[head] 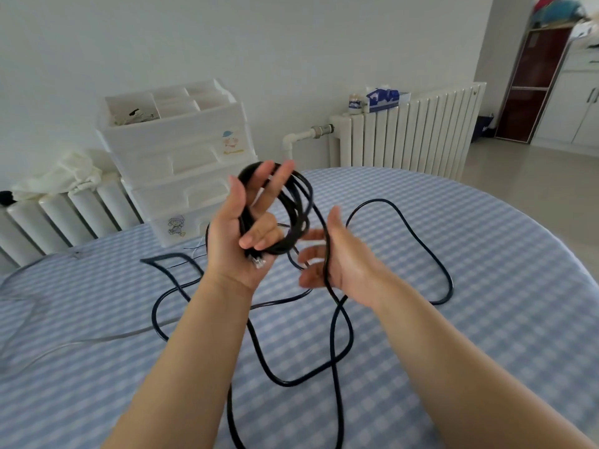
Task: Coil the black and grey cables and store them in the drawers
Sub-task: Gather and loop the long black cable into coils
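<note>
My left hand (240,228) is raised above the table with several loops of the black cable (293,209) wound around its fingers; a clear plug end hangs at the palm. My right hand (337,254) is beside it, fingers loosely spread, with a strand of the black cable running across the palm. The remaining black cable lies in loose curves on the checked tablecloth (470,254). A grey cable (48,345) lies at the left of the table. The white drawer unit (181,163) stands at the table's far edge, its drawers closed.
The drawer unit's top tray (136,108) holds small items. White radiators (405,137) line the wall, one with a tissue box (384,98) on it, the other with a white cloth (61,176). A cabinet (531,85) stands at the far right.
</note>
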Tool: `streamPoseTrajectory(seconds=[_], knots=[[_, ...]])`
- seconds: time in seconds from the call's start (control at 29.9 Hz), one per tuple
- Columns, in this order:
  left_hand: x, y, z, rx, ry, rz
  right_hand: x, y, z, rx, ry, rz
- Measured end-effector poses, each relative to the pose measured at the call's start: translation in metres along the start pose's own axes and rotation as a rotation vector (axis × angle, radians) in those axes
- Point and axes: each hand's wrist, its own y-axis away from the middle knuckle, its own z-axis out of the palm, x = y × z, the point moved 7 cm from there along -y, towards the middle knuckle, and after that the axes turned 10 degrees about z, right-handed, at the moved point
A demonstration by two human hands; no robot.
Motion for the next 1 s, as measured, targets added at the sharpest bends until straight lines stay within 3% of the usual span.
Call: streamPoseTrajectory(seconds=[0.1,0.17,0.33,0.4,0.53,0.67,0.84,1.0], knots=[[0.015,-0.003,-0.009,0.080,-0.013,0.071,0.013,0.003,0.001,0.050,0.238,0.045],[0.019,-0.003,-0.017,0.156,-0.012,0.110,0.017,0.003,-0.005,0.187,0.436,0.044],[0.036,-0.002,-0.032,0.346,-0.044,0.247,-0.001,0.019,0.001,0.640,1.325,-0.170],[0.042,0.001,-0.035,0.415,-0.097,0.302,-0.003,0.022,0.014,0.703,1.584,-0.219],[0.041,0.006,-0.030,0.484,-0.338,0.337,0.002,0.023,0.040,0.509,1.774,-0.213],[0.034,0.009,-0.019,0.428,-0.693,0.374,-0.005,0.029,0.054,0.288,1.831,-0.172],[0.019,0.010,-0.008,0.255,-1.052,0.382,-0.022,0.039,0.060,0.218,1.931,-0.174],[0.012,0.009,-0.004,0.156,-1.066,0.380,-0.033,0.043,0.056,0.216,1.856,-0.213]])
